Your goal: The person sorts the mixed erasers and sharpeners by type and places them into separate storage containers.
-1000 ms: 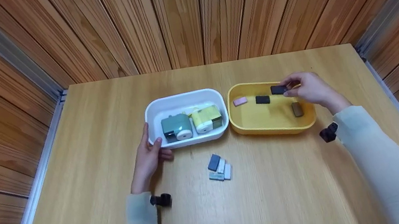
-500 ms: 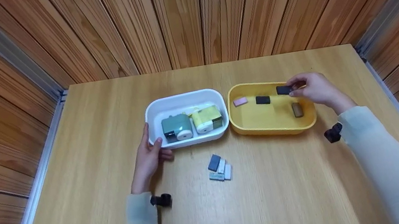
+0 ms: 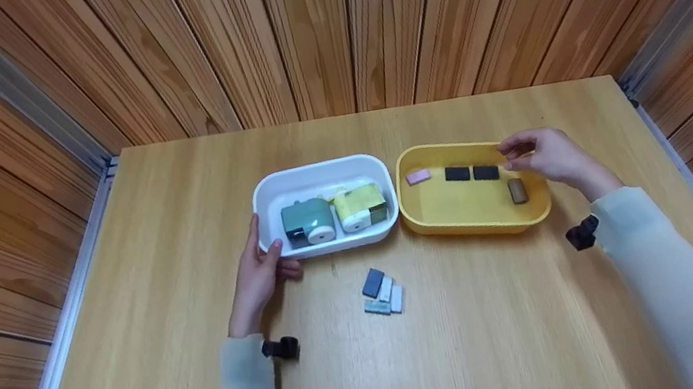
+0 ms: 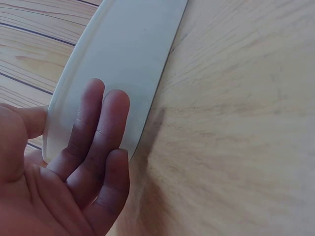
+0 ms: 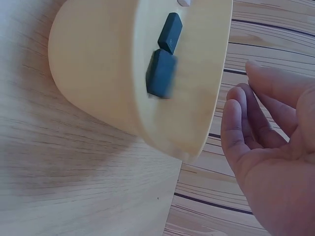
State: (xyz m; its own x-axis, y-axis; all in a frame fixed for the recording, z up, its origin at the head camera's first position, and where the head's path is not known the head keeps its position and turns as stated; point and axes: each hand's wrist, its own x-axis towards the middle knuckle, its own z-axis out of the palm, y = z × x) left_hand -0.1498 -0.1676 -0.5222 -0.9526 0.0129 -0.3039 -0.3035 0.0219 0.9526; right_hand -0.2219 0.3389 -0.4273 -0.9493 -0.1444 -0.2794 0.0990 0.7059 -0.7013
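Observation:
At the near left corner of a white plastic bin point(image 3: 329, 171), my left hand point(image 3: 255, 275) holds the rim, thumb over the edge and fingers along the outer wall point(image 4: 123, 54). Inside that bin sit a green pencil sharpener point(image 3: 308, 218) and a yellow one point(image 3: 359, 206). My right hand point(image 3: 545, 156) hovers at the far right rim of a yellow bin point(image 3: 461, 214), its fingers loosely bent with nothing between them. Two black erasers point(image 3: 457, 173) lie end to end in the yellow bin, between a pink eraser point(image 3: 418, 176) and a brown one point(image 3: 517, 190).
Several grey and pale blue erasers point(image 3: 372, 282) lie bunched on the wooden table point(image 3: 467, 342), in front of the bins. The two bins stand side by side. Wood-panelled walls point(image 3: 321, 31) rise behind and on both sides.
My right hand has let go of a black eraser, which now lies in the yellow bin beside the other black one. The hand has shifted slightly right. My left hand has stayed put.

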